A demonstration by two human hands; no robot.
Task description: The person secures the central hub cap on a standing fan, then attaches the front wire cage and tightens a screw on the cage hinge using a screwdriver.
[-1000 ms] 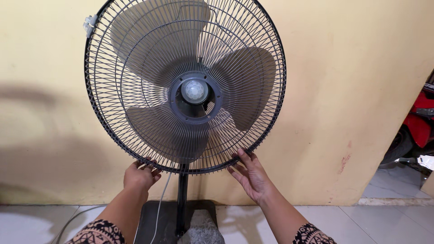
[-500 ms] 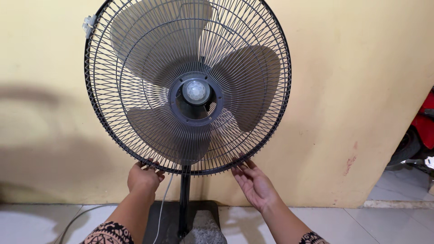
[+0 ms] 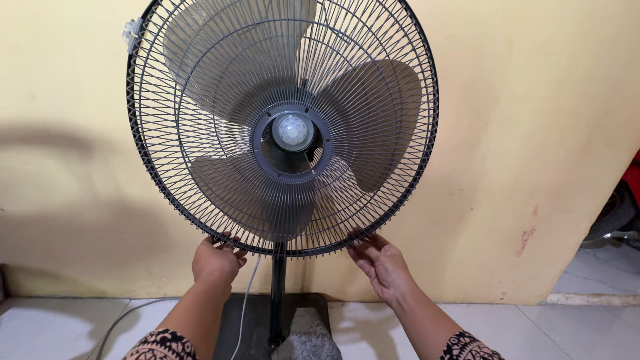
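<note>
Wire fan grille (image 3: 200, 133) centre frame | left hand (image 3: 217, 261) curled on lower-left rim | right hand (image 3: 381, 263) open, fingertips touching lower-right rim

The big round wire guard (image 3: 200, 167) of the fan stood in the way, so no hand could reach the grey blades (image 3: 373, 120) behind it. Both hands, the left hand (image 3: 217, 261) and the right hand (image 3: 381, 265), touched its bottom rim. Between them the black pole (image 3: 277, 293) and a white cord (image 3: 241, 307) blocked the middle. The yellow wall (image 3: 520, 120) stood close behind. There was open room beside the fan, left and right, above the pale floor (image 3: 573, 327).
</note>
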